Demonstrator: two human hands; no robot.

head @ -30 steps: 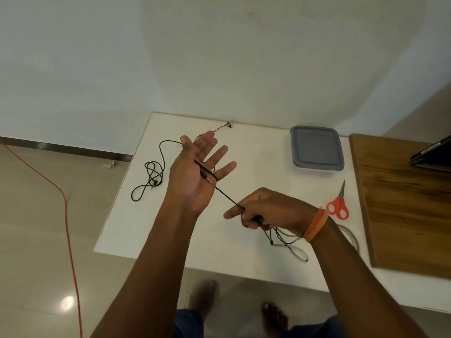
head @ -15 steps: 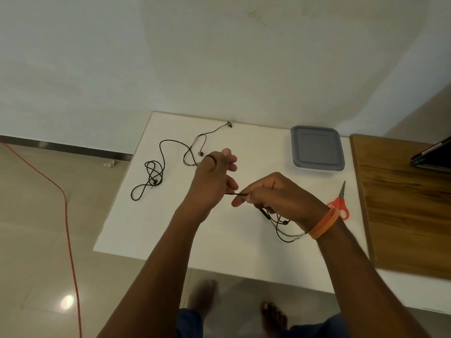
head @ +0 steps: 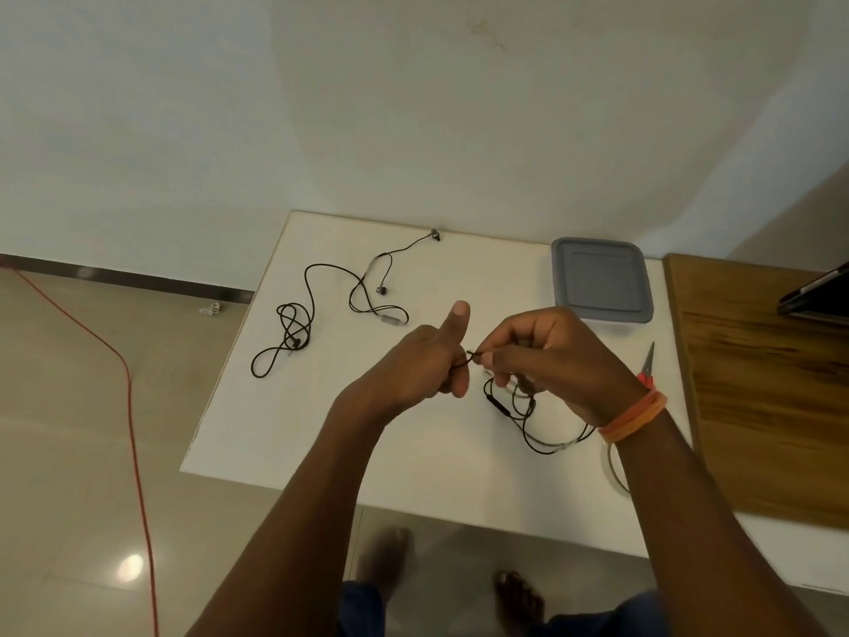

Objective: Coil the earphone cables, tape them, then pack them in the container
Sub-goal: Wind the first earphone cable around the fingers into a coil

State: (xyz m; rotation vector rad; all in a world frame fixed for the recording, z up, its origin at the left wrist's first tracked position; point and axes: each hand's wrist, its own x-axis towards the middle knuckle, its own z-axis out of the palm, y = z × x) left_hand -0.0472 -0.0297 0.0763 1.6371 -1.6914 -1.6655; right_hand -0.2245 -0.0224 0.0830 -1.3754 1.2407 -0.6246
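So both hands are up over the middle of the white surface point(head: 321, 434), working one black earphone cable point(head: 528, 420). The left hand point(head: 413, 365) has its fingers curled in with the cable wrapped around them and the thumb sticking straight up. The right hand point(head: 546, 356) is pinching that same cable between thumb and forefinger, right next to the left fingers, and the rest of it hangs in loose loops under the right wrist, down near the orange wristbands point(head: 634, 416). A second earphone cable point(head: 331, 305) lies uncoiled on the far left of the surface. The grey lidded container point(head: 599, 280) sits far right, closed, with red-handled scissors point(head: 647, 370) just near of it. Can't see any brand or writing I could read on anything.
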